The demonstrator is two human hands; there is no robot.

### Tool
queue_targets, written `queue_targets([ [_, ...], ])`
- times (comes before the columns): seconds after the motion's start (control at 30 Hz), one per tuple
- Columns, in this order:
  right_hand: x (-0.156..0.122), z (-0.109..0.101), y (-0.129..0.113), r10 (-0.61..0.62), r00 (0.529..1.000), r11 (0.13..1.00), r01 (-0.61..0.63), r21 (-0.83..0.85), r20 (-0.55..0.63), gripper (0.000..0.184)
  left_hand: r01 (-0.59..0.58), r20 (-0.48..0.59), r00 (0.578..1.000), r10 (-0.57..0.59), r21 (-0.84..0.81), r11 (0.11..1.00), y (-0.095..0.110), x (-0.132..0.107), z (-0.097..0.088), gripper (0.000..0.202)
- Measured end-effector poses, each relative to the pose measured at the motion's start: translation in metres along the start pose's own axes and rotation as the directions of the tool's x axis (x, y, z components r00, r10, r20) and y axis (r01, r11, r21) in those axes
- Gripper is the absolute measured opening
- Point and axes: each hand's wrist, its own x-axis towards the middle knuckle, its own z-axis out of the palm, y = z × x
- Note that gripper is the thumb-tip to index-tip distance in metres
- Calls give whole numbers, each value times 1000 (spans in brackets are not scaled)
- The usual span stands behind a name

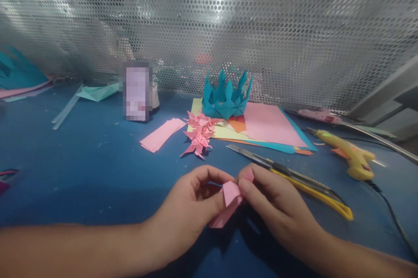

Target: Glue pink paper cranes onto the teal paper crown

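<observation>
Between my hands, above the front of the blue table, is a partly folded strip of pink paper (230, 197). My left hand (192, 202) pinches it from the left with thumb and fingers. On the other side my right hand (269, 195) grips its upper right end, and the fingertips cover part of the folds. Just beyond the hands lies a cluster of pink folded paper pieces (200, 134) with pointed tips. A small stack of flat pink paper strips (162, 135) rests left of that cluster.
A blue folded paper crown (226, 99) stands on coloured paper sheets (274, 125). Close to my right hand lies a yellow utility knife (313, 191), blade out. A yellow glue gun (351, 156) with a cord is at right. A blurred-out phone (137, 93) stands upright at back left, before a perforated metal panel (183, 21).
</observation>
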Motion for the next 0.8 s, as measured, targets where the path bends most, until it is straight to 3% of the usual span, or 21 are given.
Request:
queue_targets([
  [0.47,1,-4,-6,81,996,984,-87,154,48,34,-56,-33,998,58,71,996,1,1,-2,23],
  [0.63,1,-5,-4,30,1000,985,-28,170,-8,21,-173,-17,984,176,120,978,-2,3,-7,16],
  [0.8,2,-4,-4,36,998,996,-30,87,-58,20,-121,-2,992,124,186,975,-3,3,-8,21],
])
